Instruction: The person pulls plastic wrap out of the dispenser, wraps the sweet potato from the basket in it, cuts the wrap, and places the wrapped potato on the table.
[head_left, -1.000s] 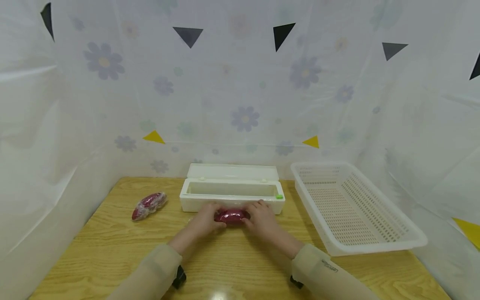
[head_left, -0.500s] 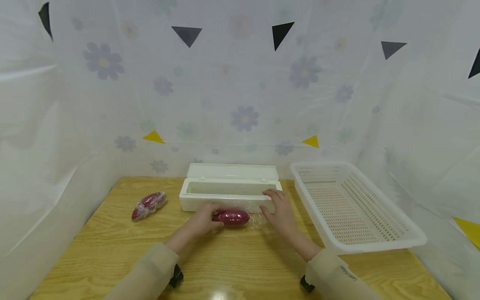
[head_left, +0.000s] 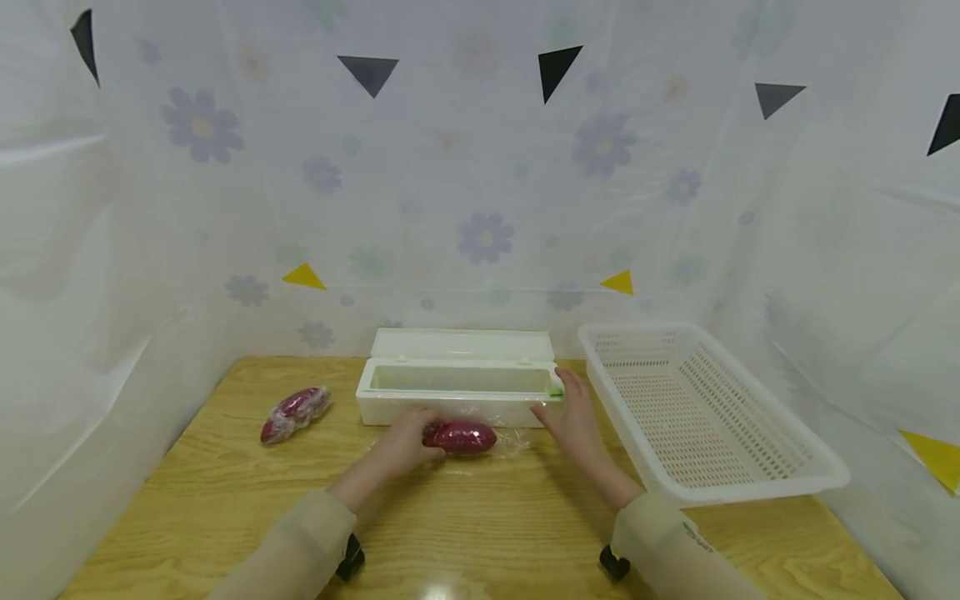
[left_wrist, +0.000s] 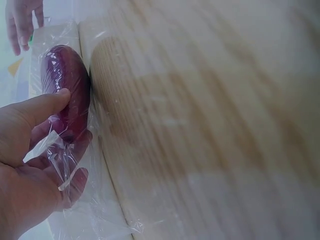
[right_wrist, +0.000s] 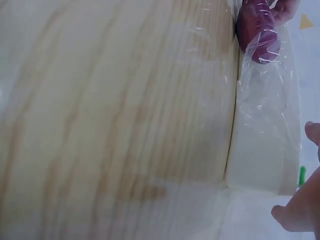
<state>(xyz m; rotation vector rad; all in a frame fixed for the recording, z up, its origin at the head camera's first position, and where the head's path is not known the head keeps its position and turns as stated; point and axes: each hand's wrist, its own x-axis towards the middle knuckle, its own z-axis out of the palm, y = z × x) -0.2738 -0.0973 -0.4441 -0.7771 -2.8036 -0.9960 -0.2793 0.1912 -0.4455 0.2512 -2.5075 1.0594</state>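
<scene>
A purple-red sweet potato [head_left: 463,437] lies on clear plastic film [head_left: 513,442] in front of the white cling film dispenser [head_left: 390,408]. My left hand [head_left: 405,442] holds its left end; in the left wrist view the thumb lies on top of the sweet potato [left_wrist: 75,110] and the fingers are beneath, with film bunched between them. My right hand [head_left: 577,425], fingers spread, is at the dispenser's right end, by the green slider [head_left: 556,390]. It holds nothing that I can see. From the box front, film stretches down to the sweet potato. The dispenser's lid [head_left: 461,343] is raised.
A second sweet potato [head_left: 295,414], wrapped in film, lies on the left of the wooden table [head_left: 450,533]. A white perforated basket [head_left: 757,492] stands at the right. Patterned plastic sheeting [head_left: 420,208] hangs behind the table.
My right hand has left the sweet potato's right end and moved right to the dispenser's end. The left hand keeps its hold, and the sweet potato has barely moved.
</scene>
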